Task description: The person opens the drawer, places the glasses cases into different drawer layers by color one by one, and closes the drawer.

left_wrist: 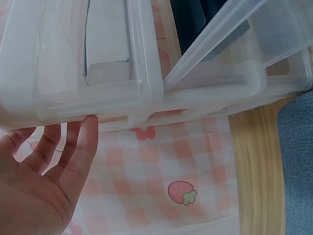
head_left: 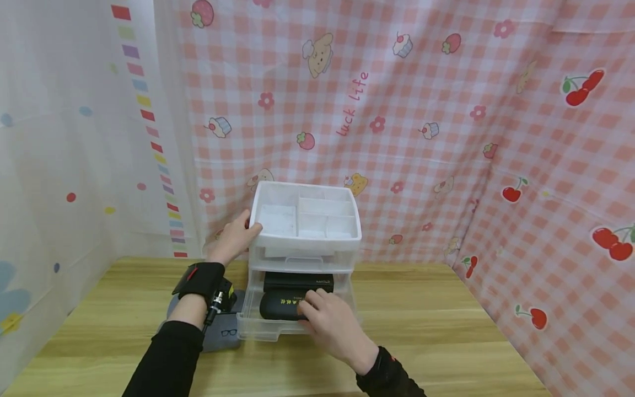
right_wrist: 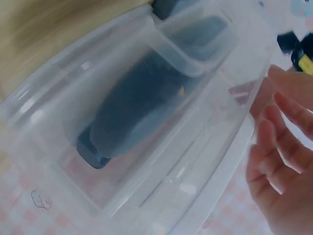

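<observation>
Standing by, head view first: left hand (head_left: 233,240) at the near-left top corner of the clear drawer unit (head_left: 310,241), thumb at the rim, resting rather than clenched. Right hand (head_left: 334,325) at the right end of a black case (head_left: 278,306), fingers bent; whether they pinch it I cannot tell. Case lies crosswise in the pulled-out lower drawer (head_left: 260,331), just in front of a black box (head_left: 292,280). To handle it well, I'd judge: unit braced at its corner, case kept level and in line with the drawer front, knuckles clear of the upper drawer (head_left: 302,260). Look of it: left end rounded, dark smooth surface, yellow characters along the side. Grey-blue pouch (head_left: 218,333) with drawn glasses on the table (head_left: 421,331), left of the drawer.

Left wrist: fingertips against the unit's side wall, fingers fairly straight. Light pressure should do; a hard push might shift the whole unit.

Right wrist: fingers loosely bent near clear plastic, contact unclear. Through that cloudy wall the case shows as a long, dark, blurred oval with a speck of yellow. Worth care: a tilted end could catch on the wall.
</observation>
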The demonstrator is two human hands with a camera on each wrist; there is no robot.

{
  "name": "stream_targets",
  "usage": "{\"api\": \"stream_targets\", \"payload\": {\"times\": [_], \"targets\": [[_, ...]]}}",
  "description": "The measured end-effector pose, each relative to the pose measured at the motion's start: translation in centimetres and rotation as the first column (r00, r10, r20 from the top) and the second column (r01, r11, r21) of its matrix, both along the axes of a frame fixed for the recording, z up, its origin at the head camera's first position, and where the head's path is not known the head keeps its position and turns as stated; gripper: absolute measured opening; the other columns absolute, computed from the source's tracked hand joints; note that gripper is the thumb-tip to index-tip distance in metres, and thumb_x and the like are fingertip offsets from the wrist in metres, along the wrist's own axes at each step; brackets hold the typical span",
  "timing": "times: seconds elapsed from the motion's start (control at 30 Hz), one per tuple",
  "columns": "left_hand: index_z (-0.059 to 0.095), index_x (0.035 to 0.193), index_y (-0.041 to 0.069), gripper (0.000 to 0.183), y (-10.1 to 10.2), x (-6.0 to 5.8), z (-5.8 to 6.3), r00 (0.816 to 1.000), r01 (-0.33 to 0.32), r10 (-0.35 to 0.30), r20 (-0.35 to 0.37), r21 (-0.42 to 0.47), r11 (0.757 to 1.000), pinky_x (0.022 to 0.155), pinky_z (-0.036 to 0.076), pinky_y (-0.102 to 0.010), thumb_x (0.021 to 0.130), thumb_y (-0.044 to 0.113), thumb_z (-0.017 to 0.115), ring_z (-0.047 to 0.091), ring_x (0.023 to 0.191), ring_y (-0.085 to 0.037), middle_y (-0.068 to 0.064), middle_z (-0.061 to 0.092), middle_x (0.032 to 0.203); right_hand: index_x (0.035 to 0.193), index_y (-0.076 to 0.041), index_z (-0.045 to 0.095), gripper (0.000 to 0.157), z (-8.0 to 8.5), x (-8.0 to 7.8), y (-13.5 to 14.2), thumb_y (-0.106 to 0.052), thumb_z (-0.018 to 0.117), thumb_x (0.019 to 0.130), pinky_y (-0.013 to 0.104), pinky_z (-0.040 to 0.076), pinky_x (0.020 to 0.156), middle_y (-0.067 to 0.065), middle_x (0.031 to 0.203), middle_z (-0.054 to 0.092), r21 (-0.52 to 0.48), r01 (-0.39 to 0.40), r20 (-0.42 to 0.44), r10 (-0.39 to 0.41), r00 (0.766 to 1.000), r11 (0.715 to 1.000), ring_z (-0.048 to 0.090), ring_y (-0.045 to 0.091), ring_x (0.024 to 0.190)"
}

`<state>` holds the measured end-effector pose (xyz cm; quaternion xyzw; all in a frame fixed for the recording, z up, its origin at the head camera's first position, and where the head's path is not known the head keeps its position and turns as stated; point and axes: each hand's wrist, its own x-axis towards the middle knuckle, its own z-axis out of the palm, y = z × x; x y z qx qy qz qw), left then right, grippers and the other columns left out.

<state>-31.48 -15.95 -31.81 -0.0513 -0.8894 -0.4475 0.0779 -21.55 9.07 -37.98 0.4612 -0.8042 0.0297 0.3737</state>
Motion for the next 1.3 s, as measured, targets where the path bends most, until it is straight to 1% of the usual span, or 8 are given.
{"api": "stream_targets", "payload": {"times": [0.13, 0.27, 0.4, 0.5, 0.7, 0.93, 1.1, 1.3], "targets": [[0.045, 0.108, 0.006, 0.026, 0.1, 0.2, 0.2, 1.0, -0.014, 0.014, -0.026, -0.014, 1.0, 0.065, 0.049, -0.028, 0.094, 0.028, 0.04, 0.054, 0.091, -0.027, -0.018, 0.055, 0.11, 0.078, -0.017, 0.055, 0.027, -0.9, 0.8, -0.2, -0.022, 0.081, 0.072, 0.016, 0.03, 0.053, -0.006, 0.072, 0.049, 0.008, -0.006, -0.084, 0.007, 0.996, 1.0, 0.042, 0.007, 0.06], [0.045, 0.109, 0.007, 0.027, 0.1, 0.3, 0.2, 0.999, -0.016, 0.016, -0.028, -0.019, 1.0, 0.065, 0.049, -0.028, 0.094, 0.028, 0.04, 0.055, 0.092, -0.027, -0.017, 0.055, 0.114, 0.077, -0.016, 0.053, 0.012, -1.8, 1.1, -0.3, -0.016, 0.06, 0.087, 0.016, 0.019, 0.05, -0.006, 0.069, 0.048, 0.047, 0.022, -0.167, -0.014, 0.986, 0.999, 0.039, 0.007, 0.054], [0.045, 0.111, 0.006, 0.028, 0.1, 0.4, 0.2, 1.0, -0.014, 0.014, -0.021, -0.025, 1.0, 0.067, 0.049, -0.029, 0.094, 0.028, 0.039, 0.055, 0.095, -0.028, -0.018, 0.055, 0.116, 0.08, -0.016, 0.056, 0.035, -2.6, 1.2, -0.4, -0.012, 0.029, 0.101, 0.017, 0.017, 0.049, -0.006, 0.07, 0.05, 0.07, 0.069, -0.232, -0.051, 0.971, 0.995, 0.042, 0.007, 0.053], [0.044, 0.111, 0.006, 0.028, 0.2, 0.4, 0.2, 1.0, -0.013, 0.013, -0.018, -0.023, 1.0, 0.068, 0.049, -0.03, 0.095, 0.029, 0.039, 0.055, 0.095, -0.029, -0.018, 0.054, 0.117, 0.081, -0.016, 0.056, 0.045, -2.9, 1.2, -0.5, -0.012, 0.018, 0.104, 0.017, 0.019, 0.048, -0.006, 0.072, 0.051, 0.066, 0.094, -0.241, -0.075, 0.968, 0.993, 0.044, 0.008, 0.055], [0.045, 0.11, 0.006, 0.028, 0.1, 0.2, 0.1, 1.0, -0.018, 0.017, -0.018, -0.022, 1.0, 0.066, 0.05, -0.029, 0.094, 0.029, 0.04, 0.056, 0.096, -0.029, -0.019, 0.056, 0.119, 0.078, -0.015, 0.054, 0.039, -3.0, 1.0, -0.6, -0.01, 0.023, 0.102, 0.018, 0.019, 0.048, -0.006, 0.071, 0.05, 0.043, 0.117, -0.224, -0.104, 0.969, 0.992, 0.043, 0.009, 0.056], [0.044, 0.112, 0.006, 0.029, -0.1, 0.3, 0.3, 1.0, -0.016, 0.016, -0.011, -0.022, 1.0, 0.069, 0.05, -0.03, 0.094, 0.028, 0.039, 0.055, 0.098, -0.029, -0.019, 0.054, 0.12, 0.078, -0.015, 0.054, 0.033, -2.8, -0.5, -0.5, -0.008, 0.03, 0.099, 0.018, 0.014, 0.048, -0.005, 0.07, 0.05, 0.022, 0.156, -0.236, -0.146, 0.961, 0.988, 0.04, 0.009, 0.054], [0.044, 0.108, 0.006, 0.026, -0.1, 0.3, 0.4, 1.0, -0.015, 0.015, -0.022, -0.027, 1.0, 0.067, 0.049, -0.029, 0.094, 0.028, 0.039, 0.054, 0.093, -0.028, -0.018, 0.054, 0.113, 0.08, -0.014, 0.057, 0.018, -2.9, -2.0, -1.0, -0.007, 0.043, 0.089, 0.019, 0.027, 0.042, -0.005, 0.073, 0.053, 0.01, 0.172, -0.227, -0.165, 0.96, 0.985, 0.046, 0.009, 0.055], [0.045, 0.111, 0.006, 0.028, 0.0, 0.3, 0.3, 1.0, -0.002, 0.001, -0.026, -0.026, 1.0, 0.068, 0.05, -0.03, 0.095, 0.028, 0.039, 0.055, 0.095, -0.028, -0.019, 0.055, 0.117, 0.081, -0.013, 0.056, 0.019, -3.1, -3.5, -1.7, -0.005, 0.042, 0.09, 0.021, 0.034, 0.042, -0.003, 0.075, 0.053, 0.003, 0.195, -0.226, -0.189, 0.956, 0.981, 0.048, 0.011, 0.057]]}}
